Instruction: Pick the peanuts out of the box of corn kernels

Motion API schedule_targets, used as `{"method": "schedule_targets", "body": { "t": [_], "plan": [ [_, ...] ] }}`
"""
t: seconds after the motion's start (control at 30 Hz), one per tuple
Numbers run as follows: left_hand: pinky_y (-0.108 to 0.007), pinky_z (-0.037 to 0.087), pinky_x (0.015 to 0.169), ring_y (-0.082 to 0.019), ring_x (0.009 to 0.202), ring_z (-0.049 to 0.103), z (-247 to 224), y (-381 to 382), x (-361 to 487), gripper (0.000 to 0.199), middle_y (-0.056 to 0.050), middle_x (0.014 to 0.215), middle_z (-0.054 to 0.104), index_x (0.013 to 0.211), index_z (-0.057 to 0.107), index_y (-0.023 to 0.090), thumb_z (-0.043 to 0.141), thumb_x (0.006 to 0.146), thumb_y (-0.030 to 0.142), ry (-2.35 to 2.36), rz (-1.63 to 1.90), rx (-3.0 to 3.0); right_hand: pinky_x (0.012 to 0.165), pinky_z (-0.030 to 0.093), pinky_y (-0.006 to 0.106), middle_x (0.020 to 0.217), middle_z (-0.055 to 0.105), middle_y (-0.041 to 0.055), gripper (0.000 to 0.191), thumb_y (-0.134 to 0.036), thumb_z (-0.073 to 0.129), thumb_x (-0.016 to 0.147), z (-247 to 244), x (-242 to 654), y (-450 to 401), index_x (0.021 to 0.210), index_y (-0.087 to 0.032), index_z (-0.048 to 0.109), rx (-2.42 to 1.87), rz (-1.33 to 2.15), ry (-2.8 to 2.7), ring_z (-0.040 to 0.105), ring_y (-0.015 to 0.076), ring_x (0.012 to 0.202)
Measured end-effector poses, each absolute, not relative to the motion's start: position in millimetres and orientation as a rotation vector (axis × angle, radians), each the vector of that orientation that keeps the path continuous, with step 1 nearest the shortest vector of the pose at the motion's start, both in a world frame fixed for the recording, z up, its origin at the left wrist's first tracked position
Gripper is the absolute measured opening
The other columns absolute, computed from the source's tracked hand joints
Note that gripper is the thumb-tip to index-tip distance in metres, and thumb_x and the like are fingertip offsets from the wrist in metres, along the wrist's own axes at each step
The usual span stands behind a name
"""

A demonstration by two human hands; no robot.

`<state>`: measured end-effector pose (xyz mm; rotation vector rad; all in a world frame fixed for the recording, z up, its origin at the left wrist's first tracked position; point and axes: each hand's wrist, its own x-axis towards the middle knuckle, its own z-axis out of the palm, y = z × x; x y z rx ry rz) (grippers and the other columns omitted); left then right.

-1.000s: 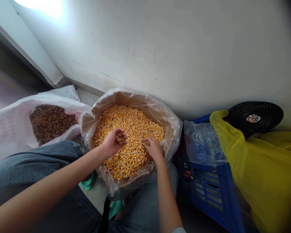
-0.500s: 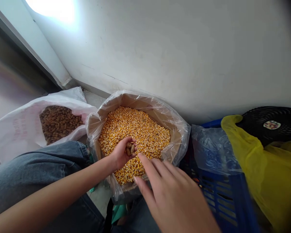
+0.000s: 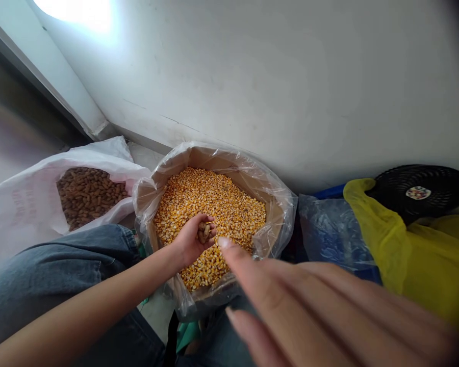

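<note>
A few unshelled peanuts (image 3: 203,232) sit in the cupped left hand (image 3: 193,238), its fingers curled around them and gripping them against the palm, just above the dried corn kernels (image 3: 229,204). The kernels fill a cardboard box (image 3: 214,162) lined with a clear plastic bag (image 3: 279,219). The right hand (image 3: 309,311) is open and blurred, close to the camera, with its fingers spread and pointing toward 9 o'clock. Its fingertip (image 3: 225,242) lies over the kernels, just beside the left hand, and whether it touches them cannot be told.

At 9 o'clock from the box, a white woven sack (image 3: 19,209) holds more peanuts. At 3 o'clock, a blue plastic crate (image 3: 329,191) lies under a clear bag (image 3: 332,229) beside a yellow plastic bag (image 3: 405,265), with a black round fan (image 3: 421,191) behind. A wall (image 3: 290,86) rises at 12 o'clock.
</note>
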<state>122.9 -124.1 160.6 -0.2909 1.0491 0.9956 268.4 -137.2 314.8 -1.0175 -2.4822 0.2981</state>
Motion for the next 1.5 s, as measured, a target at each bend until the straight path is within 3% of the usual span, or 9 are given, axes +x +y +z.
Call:
{"method": "schedule_targets", "body": {
  "t": [0.13, 0.33, 0.43, 0.53, 0.7, 0.83, 1.07, 1.37, 1.5],
  "plan": [
    [-0.015, 0.037, 0.039, -0.006, 0.043, 0.049, 166, -124, 114, 0.011, 0.002, 0.051, 0.049, 0.066, 0.048, 0.015, 0.042, 0.075, 0.018, 1.033, 1.051, -0.306, 0.057, 0.047, 0.026, 0.073, 0.064, -0.0003, 0.03, -0.033, 0.053, 0.071, 274, 282, -68, 0.101, -0.031, 0.057, -1.319, 0.503, -2.318, 0.059, 0.0139, 0.064],
    [-0.016, 0.038, 0.039, -0.006, 0.044, 0.049, 166, -129, 108, 0.01, 0.002, 0.053, 0.048, 0.067, 0.049, 0.016, 0.043, 0.074, 0.019, 1.052, 1.119, -0.346, 0.063, 0.044, 0.026, 0.078, 0.063, 0.006, 0.024, -0.019, 0.042, 0.074, 75, 262, 53, 0.09, -0.012, 0.058, -1.793, 0.827, -2.081, 0.057, 0.0128, 0.066],
    [-0.016, 0.037, 0.039, -0.006, 0.045, 0.049, 164, -139, 118, 0.01, 0.003, 0.053, 0.048, 0.067, 0.049, 0.016, 0.044, 0.074, 0.02, 1.062, 1.07, -0.379, 0.071, 0.042, 0.024, 0.084, 0.063, 0.007, 0.025, -0.009, 0.045, 0.068, 3, 237, 56, 0.087, -0.011, 0.06, -1.835, 0.832, -2.137, 0.057, 0.0125, 0.075],
    [-0.016, 0.034, 0.038, -0.006, 0.043, 0.048, 160, -153, 134, 0.012, 0.003, 0.052, 0.047, 0.066, 0.05, 0.016, 0.043, 0.074, 0.022, 1.047, 0.969, -0.409, 0.077, 0.039, 0.025, 0.1, 0.058, 0.0099, 0.032, -0.009, 0.041, 0.071, -30, 223, 49, 0.099, -0.013, 0.055, -1.913, 0.765, -2.14, 0.053, 0.0133, 0.088],
    [-0.017, 0.032, 0.039, -0.007, 0.044, 0.047, 148, -168, 150, 0.012, 0.003, 0.05, 0.046, 0.066, 0.048, 0.016, 0.043, 0.071, 0.025, 1.048, 0.866, -0.419, 0.073, 0.039, 0.03, 0.098, 0.057, 0.0127, 0.033, -0.02, 0.04, 0.078, -44, 222, 55, 0.11, -0.014, 0.047, -2.134, 0.684, -2.117, 0.054, 0.0188, 0.087],
    [-0.017, 0.031, 0.04, -0.007, 0.045, 0.046, 141, -170, 149, 0.012, 0.004, 0.051, 0.046, 0.068, 0.048, 0.016, 0.041, 0.069, 0.026, 1.064, 0.875, -0.378, 0.072, 0.04, 0.03, 0.088, 0.059, 0.0094, 0.028, -0.021, 0.043, 0.076, -45, 225, 60, 0.104, -0.018, 0.05, -2.262, 0.672, -2.145, 0.056, 0.0197, 0.083],
    [-0.017, 0.031, 0.042, -0.007, 0.046, 0.046, 147, -167, 152, 0.013, 0.004, 0.052, 0.045, 0.068, 0.047, 0.016, 0.038, 0.068, 0.025, 1.053, 0.863, -0.346, 0.082, 0.035, 0.029, 0.112, 0.048, 0.0122, 0.037, -0.018, 0.041, 0.077, -38, 229, 55, 0.113, -0.019, 0.045, -2.187, 0.586, -2.241, 0.048, 0.021, 0.1],
    [-0.018, 0.031, 0.042, -0.007, 0.046, 0.045, 145, -166, 157, 0.013, 0.004, 0.054, 0.045, 0.068, 0.047, 0.016, 0.038, 0.069, 0.025, 1.06, 0.842, -0.354, 0.07, 0.04, 0.03, 0.082, 0.061, 0.0085, 0.016, -0.019, 0.045, 0.072, -36, 234, 55, 0.08, -0.017, 0.059, -2.105, 0.708, -2.095, 0.056, 0.0197, 0.078],
    [-0.018, 0.032, 0.043, -0.007, 0.047, 0.045, 146, -163, 154, 0.012, 0.004, 0.054, 0.045, 0.069, 0.047, 0.016, 0.038, 0.069, 0.024, 1.103, 0.872, -0.365, 0.071, 0.04, 0.027, 0.085, 0.061, 0.0058, 0.017, -0.024, 0.044, 0.073, -10, 243, 51, 0.083, -0.016, 0.056, -1.918, 0.754, -2.008, 0.055, 0.0159, 0.077]
  ]
}}
